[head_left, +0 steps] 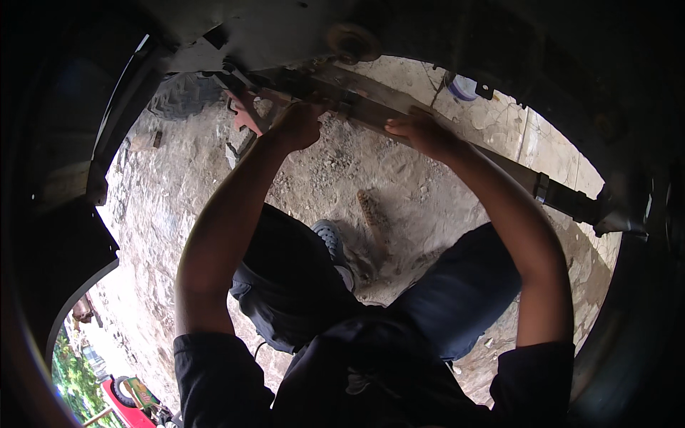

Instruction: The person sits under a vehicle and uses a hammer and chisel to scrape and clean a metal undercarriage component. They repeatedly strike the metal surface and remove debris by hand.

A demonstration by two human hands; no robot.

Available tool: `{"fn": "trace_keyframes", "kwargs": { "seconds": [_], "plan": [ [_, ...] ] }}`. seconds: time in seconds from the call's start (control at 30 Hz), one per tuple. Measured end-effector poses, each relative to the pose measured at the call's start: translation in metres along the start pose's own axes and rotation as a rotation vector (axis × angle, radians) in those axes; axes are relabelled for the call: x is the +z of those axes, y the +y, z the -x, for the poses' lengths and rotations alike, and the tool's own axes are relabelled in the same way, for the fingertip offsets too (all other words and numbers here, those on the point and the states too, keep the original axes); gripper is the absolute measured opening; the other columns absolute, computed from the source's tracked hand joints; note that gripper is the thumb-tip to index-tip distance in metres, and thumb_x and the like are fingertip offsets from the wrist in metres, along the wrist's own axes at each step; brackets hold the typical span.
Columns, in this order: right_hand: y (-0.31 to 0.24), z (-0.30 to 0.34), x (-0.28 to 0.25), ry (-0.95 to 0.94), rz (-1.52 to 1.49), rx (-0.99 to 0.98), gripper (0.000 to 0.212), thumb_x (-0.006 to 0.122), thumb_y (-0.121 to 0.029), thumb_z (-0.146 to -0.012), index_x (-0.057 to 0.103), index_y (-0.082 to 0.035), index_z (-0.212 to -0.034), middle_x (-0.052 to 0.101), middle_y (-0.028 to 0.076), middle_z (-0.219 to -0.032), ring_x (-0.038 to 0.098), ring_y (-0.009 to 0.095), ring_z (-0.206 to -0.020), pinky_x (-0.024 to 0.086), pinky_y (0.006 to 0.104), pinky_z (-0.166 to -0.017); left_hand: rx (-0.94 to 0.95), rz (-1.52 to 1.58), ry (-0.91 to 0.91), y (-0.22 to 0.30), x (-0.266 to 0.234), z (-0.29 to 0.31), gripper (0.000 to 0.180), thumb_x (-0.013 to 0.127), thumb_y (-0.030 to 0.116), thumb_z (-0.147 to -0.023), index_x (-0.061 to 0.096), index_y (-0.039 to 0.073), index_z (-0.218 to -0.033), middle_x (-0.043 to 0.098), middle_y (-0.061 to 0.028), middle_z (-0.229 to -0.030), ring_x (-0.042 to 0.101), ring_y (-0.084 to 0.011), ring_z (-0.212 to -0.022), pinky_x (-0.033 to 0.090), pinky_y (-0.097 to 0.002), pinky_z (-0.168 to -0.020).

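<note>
A long dark metal bar (pixel 499 158), with a band clamped round its right part, runs slantwise across the far side under a dark vehicle body. My right hand (pixel 427 135) grips its middle, thumb on the near face and fingers over the far edge. Farther left, my left hand (pixel 298 125) is closed right against the bar's near edge. What lies inside its curled fingers is hidden. Just left of that hand stands a reddish metal piece (pixel 246 114), partly covered by dark parts.
Dark vehicle panels surround me, with a round rusty fitting (pixel 353 41) overhead. A ridged stick-like piece (pixel 371 212) lies on the rough, gravelly ground (pixel 314 178) before my feet. A tyre (pixel 184 96) is at far left, a blue-white round object (pixel 462 87) beyond the bar.
</note>
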State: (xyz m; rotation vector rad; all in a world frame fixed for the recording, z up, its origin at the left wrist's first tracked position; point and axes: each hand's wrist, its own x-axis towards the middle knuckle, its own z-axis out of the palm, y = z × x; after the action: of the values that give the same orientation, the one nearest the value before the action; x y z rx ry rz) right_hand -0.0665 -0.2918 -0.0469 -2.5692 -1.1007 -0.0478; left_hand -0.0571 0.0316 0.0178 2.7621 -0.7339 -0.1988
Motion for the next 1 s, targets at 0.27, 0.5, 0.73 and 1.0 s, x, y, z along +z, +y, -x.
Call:
{"fn": "trace_keyframes", "kwargs": {
  "seconds": [0.27, 0.5, 0.73, 1.0],
  "plan": [
    [-0.047, -0.062, 0.007, 0.080, -0.052, 0.010, 0.031, 0.057, -0.011, -0.097, 0.071, -0.014, -0.123, 0.068, 0.003, -0.132, 0.058, 0.026, -0.102, 0.049, 0.0360, -0.099, 0.184, -0.271, 0.159, -0.021, 0.017, -0.011, 0.047, 0.063, -0.003, -0.078, 0.071, 0.015, -0.121, 0.058, -0.0133, -0.138, 0.053, -0.0330, -0.130, 0.036, -0.0489, -0.114],
    [0.000, 0.045, -0.018, -0.017, 0.048, 0.078, 0.044, 0.057, 0.000, -0.090, 0.068, -0.016, -0.129, 0.064, 0.001, -0.138, 0.058, 0.026, -0.116, 0.049, 0.0382, -0.106, -0.159, -0.310, -0.113, 0.059, -0.009, -0.039, 0.029, 0.059, 0.013, -0.087, 0.075, 0.008, -0.110, 0.058, -0.0162, -0.139, 0.055, -0.0330, -0.129, 0.013, -0.0639, -0.118],
    [-0.018, 0.070, -0.039, -0.070, 0.020, 0.263, 0.052, 0.056, 0.007, -0.086, 0.068, -0.017, -0.130, 0.064, -0.003, -0.137, 0.059, 0.023, -0.115, 0.051, 0.0332, -0.105, -0.005, -0.086, 0.113, 0.017, 0.023, -0.037, 0.022, 0.069, 0.012, -0.084, 0.077, 0.010, -0.104, 0.070, -0.0165, -0.109, 0.062, -0.0334, -0.116, 0.041, -0.0518, -0.107],
    [0.008, 0.040, -0.013, -0.039, -0.030, 0.060, 0.040, 0.059, -0.001, -0.090, 0.071, -0.016, -0.125, 0.066, -0.001, -0.134, 0.060, 0.026, -0.114, 0.051, 0.0358, -0.104, 0.091, 0.113, 0.056, 0.000, 0.023, -0.033, 0.029, 0.069, 0.014, -0.085, 0.075, 0.015, -0.113, 0.071, -0.0175, -0.111, 0.068, -0.0359, -0.105, 0.053, -0.0454, -0.096]
  ]
}}
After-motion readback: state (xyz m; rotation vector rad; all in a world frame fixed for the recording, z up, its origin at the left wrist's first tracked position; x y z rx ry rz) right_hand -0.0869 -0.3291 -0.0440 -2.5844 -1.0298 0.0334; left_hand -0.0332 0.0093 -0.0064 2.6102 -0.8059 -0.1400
